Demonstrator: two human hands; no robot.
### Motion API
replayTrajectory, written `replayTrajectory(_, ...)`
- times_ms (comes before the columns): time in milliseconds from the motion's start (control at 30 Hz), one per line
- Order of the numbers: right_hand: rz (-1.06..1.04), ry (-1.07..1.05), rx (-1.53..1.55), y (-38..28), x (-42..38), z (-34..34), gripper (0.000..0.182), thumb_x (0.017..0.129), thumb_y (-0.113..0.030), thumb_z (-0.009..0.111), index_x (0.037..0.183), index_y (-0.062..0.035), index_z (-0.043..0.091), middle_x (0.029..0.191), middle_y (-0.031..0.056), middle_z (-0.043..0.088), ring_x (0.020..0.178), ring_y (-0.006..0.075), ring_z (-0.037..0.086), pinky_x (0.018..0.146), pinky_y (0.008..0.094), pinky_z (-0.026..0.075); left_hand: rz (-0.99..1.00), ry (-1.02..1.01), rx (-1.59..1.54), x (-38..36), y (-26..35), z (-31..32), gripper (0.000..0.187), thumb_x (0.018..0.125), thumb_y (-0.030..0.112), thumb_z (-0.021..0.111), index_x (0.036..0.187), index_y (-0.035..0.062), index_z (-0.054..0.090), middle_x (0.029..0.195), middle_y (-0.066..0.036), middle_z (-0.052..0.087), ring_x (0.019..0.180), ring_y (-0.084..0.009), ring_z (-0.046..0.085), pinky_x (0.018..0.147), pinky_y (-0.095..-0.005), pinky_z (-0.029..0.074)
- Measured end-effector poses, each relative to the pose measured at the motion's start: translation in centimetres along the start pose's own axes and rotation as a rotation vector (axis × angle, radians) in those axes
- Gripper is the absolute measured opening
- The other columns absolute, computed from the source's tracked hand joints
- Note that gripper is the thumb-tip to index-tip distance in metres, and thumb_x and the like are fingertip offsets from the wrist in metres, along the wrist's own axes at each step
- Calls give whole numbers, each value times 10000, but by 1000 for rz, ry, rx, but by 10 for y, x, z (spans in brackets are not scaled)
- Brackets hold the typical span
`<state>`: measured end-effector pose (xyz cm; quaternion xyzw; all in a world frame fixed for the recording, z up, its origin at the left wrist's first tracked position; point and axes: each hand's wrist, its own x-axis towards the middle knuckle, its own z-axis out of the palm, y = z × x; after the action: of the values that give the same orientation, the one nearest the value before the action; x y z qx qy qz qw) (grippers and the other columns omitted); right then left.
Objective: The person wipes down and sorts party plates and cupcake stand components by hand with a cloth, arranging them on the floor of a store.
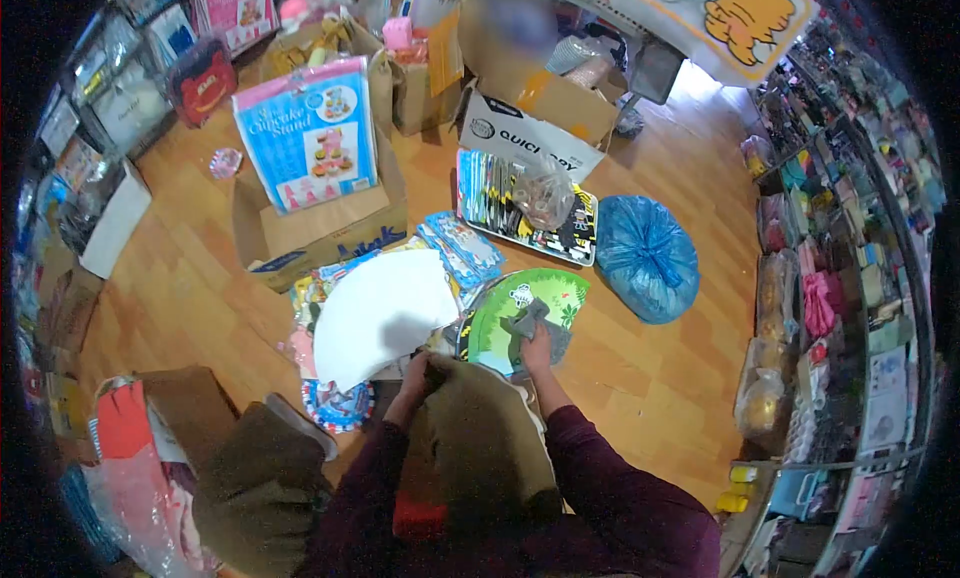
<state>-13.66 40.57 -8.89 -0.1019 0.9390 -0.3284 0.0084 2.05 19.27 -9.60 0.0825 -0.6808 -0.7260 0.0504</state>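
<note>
My right hand (537,346) is closed on a crumpled grey cloth (538,318), which lies against a green fan-shaped printed sheet (490,323) with small jungle pictures. To the left, a blank white fan-shaped sheet (380,313) rests on a pile of colourful printed party packs (465,250). My left hand (418,378) is curled in shadow beside my knee, near the lower edges of both sheets; I cannot tell what its fingers hold. A round blue-and-red rimmed pack (338,406) sticks out below the white sheet.
Ahead stand an open carton (320,223) with a cupcake stand pack (305,133), a white tray (530,243) of packets, and a tied blue plastic bag (648,258). Stocked shelves (850,308) line the right side. A person (510,28) is at the back near more boxes.
</note>
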Motion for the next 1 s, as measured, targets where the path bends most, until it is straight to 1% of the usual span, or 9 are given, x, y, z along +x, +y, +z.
replayTrajectory(33,-7,12,22,-8,-8,-2,488,679,-142,569,1125,-2,429,1136,257,425,1060,415,381,894,442,314,-78,88,-79,-15,19,-3,296,778,280,526,842,-2,588,704,-95,591,641,-180,535,582,-315,422)
replayTrajectory(100,157,-13,141,-18,-31,-7,373,680,-118,561,1026,4,491,986,242,510,941,384,469,813,422,375,-210,240,-238,-46,48,-5,291,796,271,508,861,-1,587,723,-93,595,654,-183,537,593,-309,426)
replayTrajectory(200,115,-44,133,-17,-57,-29,426,682,-79,490,1101,-5,464,1012,235,509,956,362,482,842,381,370,-281,267,-335,-92,52,3,289,798,270,510,870,0,583,735,-90,593,661,-181,537,597,-307,428)
replayTrajectory(333,60,279,290,-4,-86,-62,320,714,-72,462,1017,8,525,900,208,569,863,332,543,773,349,407,-342,185,-363,-144,49,18,286,799,268,512,882,3,578,751,-86,590,670,-179,537,602,-305,430)
replayTrajectory(533,442,270,433,19,-140,-105,257,763,-111,468,978,9,541,842,162,590,791,263,567,719,338,421,-359,34,-317,-179,52,43,283,802,266,514,901,6,570,775,-80,586,683,-175,537,610,-302,433)
replayTrajectory(567,433,355,405,10,-150,-113,245,759,-167,480,904,7,574,797,174,594,738,271,568,684,351,426,-354,9,-307,-182,55,46,283,802,265,515,904,7,568,779,-79,585,685,-175,537,611,-302,434)
replayTrajectory(700,566,328,383,14,-154,-124,263,741,-190,501,892,14,569,791,192,589,742,294,567,679,358,426,-351,-90,-267,-188,62,55,282,804,264,517,916,10,563,794,-76,582,694,-173,538,617,-300,436)
replayTrajectory(933,460,330,286,18,-135,-111,255,742,-176,497,900,10,569,820,197,588,799,290,570,705,363,421,-435,-209,-182,-204,61,52,282,807,261,520,938,14,553,822,-69,577,710,-168,538,626,-296,439)
replayTrajectory(1000,426,315,431,11,-134,-105,235,754,-136,513,921,23,558,802,184,589,757,276,572,683,336,427,-452,-203,-162,-204,61,45,282,808,260,521,944,15,551,830,-67,576,714,-167,538,628,-295,441)
